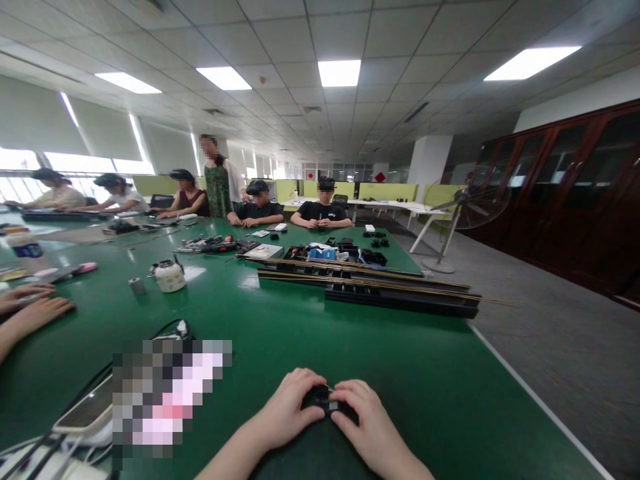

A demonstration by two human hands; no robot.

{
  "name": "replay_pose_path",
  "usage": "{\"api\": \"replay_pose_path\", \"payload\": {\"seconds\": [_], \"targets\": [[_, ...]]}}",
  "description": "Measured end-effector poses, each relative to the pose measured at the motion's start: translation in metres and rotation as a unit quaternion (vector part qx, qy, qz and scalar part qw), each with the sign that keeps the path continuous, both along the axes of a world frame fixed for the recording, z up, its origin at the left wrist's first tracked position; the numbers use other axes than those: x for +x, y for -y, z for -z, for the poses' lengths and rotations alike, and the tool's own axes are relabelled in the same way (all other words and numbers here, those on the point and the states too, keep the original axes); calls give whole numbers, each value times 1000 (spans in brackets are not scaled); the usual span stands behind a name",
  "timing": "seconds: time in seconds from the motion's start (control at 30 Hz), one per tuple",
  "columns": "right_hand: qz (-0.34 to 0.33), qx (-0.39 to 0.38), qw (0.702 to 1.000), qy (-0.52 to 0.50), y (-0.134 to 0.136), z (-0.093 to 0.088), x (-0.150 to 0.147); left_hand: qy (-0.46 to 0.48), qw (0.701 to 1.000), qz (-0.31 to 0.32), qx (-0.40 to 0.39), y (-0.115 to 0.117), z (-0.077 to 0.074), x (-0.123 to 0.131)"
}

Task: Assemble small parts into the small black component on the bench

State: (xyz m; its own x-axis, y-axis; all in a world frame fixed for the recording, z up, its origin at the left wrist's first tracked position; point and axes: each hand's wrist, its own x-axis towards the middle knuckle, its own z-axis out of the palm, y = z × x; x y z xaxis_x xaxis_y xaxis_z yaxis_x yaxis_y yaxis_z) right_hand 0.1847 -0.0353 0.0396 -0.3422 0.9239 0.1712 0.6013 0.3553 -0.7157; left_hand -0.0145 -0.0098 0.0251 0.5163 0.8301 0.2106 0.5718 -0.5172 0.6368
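My left hand and my right hand meet at the near edge of the green table. Both have their fingers curled around a small black part held between them, just above the tabletop. Most of the part is hidden by my fingers, so its shape is unclear.
Long black rails lie across the table ahead. A white teapot-like jar and a small grey cylinder stand to the left. A phone and cables lie at near left. Another person's hands rest at the left edge. Several people sit at the far end; a floor fan stands right.
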Motion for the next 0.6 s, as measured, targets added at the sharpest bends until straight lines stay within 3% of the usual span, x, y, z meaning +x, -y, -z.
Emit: {"api": "replay_pose_path", "payload": {"seconds": [0.6], "targets": [[13, -21, 1000, 4, -4, -5, -8, 6, 1000, -5, -3, -2, -4, -6]]}}
